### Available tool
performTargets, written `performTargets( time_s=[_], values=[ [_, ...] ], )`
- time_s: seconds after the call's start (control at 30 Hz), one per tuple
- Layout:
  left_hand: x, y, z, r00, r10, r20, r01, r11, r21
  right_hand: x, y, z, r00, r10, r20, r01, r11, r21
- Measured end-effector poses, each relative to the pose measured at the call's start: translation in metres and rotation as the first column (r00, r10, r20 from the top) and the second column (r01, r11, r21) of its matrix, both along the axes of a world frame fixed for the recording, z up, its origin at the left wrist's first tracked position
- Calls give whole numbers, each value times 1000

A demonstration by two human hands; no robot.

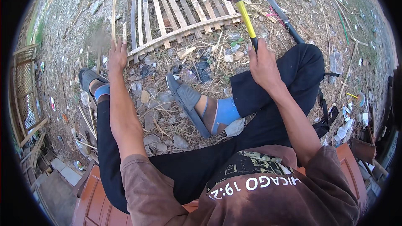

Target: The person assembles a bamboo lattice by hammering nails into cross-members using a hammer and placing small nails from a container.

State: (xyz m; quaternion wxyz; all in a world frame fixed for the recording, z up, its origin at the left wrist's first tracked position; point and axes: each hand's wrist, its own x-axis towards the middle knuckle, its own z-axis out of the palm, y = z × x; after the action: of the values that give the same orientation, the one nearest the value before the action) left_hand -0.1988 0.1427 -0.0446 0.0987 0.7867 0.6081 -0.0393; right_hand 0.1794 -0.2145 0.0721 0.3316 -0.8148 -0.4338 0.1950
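My right hand is wrapped round the black grip of a claw hammer. Its yellow shaft points up and away, with the metal head raised at the far end. Over on the left, my left hand reaches forward, its fingers close together on the near end of a pale wooden slat; the underside of that grip is hidden. Just right of those fingers lies a fan-shaped panel of thin wooden slats, joined near their ends by a curved crosspiece.
Beyond my right knee lies a long dark tool with a black handle. My sandalled foot rests before the panel amid dry straw and stones. Under me is a reddish-brown panelled board. A woven lattice stands at far left.
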Motion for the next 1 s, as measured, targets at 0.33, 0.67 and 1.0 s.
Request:
performTargets(
  time_s=[0.33, 0.67, 1.0],
  values=[
    [9, -18, 20, 991, 75, -107, -81, 995, -52, 5, 7, 30, 998, -13, -56, 17, 997, 74],
    [20, -53, 15, 998, 48, -38, -48, 999, 6, 26, 1, 42, 981, -5, -194, 2, 1000, -11],
    [169, -114, 51, 702, -700, 130, 671, 712, 209, 92, -159, 43, 760, -444, -475, 511, 859, 15]
  ],
)
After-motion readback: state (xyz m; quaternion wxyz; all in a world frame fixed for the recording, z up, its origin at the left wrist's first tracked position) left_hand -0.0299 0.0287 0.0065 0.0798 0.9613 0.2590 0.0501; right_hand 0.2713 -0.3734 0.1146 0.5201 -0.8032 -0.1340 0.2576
